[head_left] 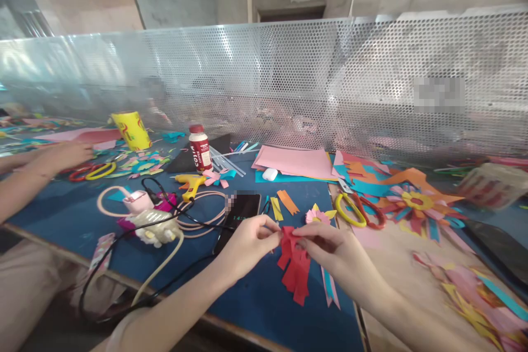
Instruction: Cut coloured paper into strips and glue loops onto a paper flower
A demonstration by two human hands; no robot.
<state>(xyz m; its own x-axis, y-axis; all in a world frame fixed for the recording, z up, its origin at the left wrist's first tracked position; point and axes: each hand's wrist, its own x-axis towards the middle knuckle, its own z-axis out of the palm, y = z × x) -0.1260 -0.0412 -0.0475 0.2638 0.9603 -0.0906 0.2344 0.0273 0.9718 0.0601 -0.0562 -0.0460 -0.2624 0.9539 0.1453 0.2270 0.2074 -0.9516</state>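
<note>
Hands first: the left hand (247, 245) and right hand (334, 250) meet close to the near edge of the table (264, 302), and both are pinched tight on the top of a red paper (296, 272). Thumb and forefinger are closed on it from each side, with basically no gap between the two pinches. The paper's top edge sits right between the fingertips. The rest, cut into strips, hangs down below the grip toward the near edge and fans out a bit over the blue surface. A couple of pink and blue strips (330, 289) lie just beside it, under the right wrist.

Just behind the left hand there's a phone (239, 212) lying flat, with a black cable (173, 220) running past it. Further left sits a yellow glue gun (188, 184), and a bottle (200, 148) stands upright behind that. Behind the right hand is a small paper flower (317, 215), and scissors (358, 212) with yellow and red handles lie just right of it. Pink sheets (295, 162) are stacked toward the far edge, by the mesh screen (289, 77). A big paper flower (416, 203) is out on the right side.

Another person's hand (61, 157) rests on the table at the far left, well apart from all this, near a yellow cup (132, 131).
</note>
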